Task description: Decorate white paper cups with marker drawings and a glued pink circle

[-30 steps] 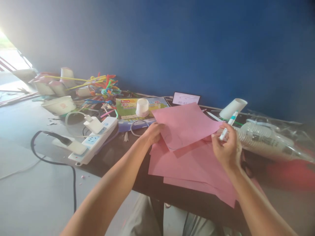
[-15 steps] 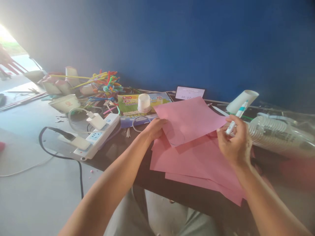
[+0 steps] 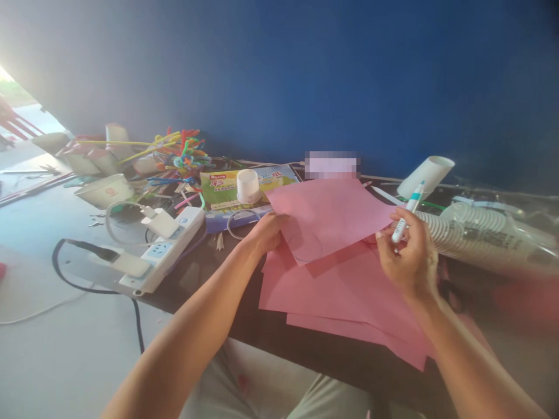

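Observation:
A sheet of pink paper [image 3: 327, 212] is raised above the table, with a pencil-thin circle outline near its lower left corner. My left hand [image 3: 273, 230] is closed on the sheet's left edge, thumb on top. In my right hand [image 3: 406, 250] I grip a white marker [image 3: 408, 215] with a teal band, its banded end pointing up. The fingers of that hand are also at the sheet's right corner; whether they pinch it I cannot tell. Below lie more pink sheets [image 3: 332, 291], loosely stacked and partly hidden by the raised one.
A small white cup [image 3: 248, 187] stands on a colour-paper pack [image 3: 213, 210]. To the left are a power strip [image 3: 163, 250] with plugged chargers, paper cups [image 3: 105, 191] and pipe cleaners [image 3: 187, 152]. A tipped cup [image 3: 425, 176] and wrapped stacked cups [image 3: 476, 233] lie right.
The view has shifted slightly, so most things sit a little further left. Both hands keep their hold on the paper and marker; the marker's tilt has changed little.

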`<state>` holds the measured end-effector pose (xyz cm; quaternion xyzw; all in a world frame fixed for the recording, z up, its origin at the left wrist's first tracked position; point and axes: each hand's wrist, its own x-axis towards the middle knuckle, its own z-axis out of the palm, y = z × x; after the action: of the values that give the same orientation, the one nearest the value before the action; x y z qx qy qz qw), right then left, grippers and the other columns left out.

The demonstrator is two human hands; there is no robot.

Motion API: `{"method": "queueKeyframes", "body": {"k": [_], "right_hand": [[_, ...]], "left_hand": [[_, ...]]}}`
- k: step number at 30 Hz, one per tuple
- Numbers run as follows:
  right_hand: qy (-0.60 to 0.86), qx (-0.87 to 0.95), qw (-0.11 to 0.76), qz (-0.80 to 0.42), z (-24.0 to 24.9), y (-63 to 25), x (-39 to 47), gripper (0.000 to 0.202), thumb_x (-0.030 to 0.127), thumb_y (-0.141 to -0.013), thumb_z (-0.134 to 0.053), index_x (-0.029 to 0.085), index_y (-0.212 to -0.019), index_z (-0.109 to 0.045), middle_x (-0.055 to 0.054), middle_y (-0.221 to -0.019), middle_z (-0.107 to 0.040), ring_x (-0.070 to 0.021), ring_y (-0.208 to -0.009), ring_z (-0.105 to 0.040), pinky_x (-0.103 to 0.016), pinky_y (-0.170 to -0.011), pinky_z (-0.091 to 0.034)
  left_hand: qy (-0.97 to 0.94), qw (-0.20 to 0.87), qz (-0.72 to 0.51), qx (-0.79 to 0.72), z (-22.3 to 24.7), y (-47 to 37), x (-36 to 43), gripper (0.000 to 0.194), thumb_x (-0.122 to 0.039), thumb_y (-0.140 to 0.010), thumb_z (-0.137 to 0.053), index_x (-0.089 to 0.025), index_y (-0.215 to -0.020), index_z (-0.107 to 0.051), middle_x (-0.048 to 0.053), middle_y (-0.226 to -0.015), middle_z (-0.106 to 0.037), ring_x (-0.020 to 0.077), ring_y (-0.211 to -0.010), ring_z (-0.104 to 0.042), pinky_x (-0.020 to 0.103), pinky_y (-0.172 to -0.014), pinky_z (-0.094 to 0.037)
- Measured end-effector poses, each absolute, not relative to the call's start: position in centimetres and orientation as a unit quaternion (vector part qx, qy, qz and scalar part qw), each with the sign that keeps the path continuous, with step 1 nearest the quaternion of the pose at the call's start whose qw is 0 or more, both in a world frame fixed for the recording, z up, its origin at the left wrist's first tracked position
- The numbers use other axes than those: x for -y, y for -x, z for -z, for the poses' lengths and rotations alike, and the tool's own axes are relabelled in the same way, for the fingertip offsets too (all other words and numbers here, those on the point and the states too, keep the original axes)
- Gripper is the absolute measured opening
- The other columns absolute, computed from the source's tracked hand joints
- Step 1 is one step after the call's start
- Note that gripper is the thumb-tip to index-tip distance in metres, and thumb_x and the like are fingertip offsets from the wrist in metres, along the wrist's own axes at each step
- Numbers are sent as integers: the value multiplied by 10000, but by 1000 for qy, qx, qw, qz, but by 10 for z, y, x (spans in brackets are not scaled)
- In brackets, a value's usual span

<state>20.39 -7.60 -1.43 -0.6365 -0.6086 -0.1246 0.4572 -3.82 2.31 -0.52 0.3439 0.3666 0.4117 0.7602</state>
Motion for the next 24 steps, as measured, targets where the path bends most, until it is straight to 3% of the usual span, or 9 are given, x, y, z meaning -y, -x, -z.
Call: {"method": "queueKeyframes", "body": {"k": [24], "right_hand": [[620,616,469,128,9,-200,75,481,229,-784,-585,125,-1247,-506,-158,-1094,-620,-234,-854,-630,-384,-741,-554]], "left_hand": [[-340,758,-415,-371,1,38,-23,198,-42,-681,-543,-85,-853,-631,101,-762,-704,214,-702,-682,381,-754,-560]]}}
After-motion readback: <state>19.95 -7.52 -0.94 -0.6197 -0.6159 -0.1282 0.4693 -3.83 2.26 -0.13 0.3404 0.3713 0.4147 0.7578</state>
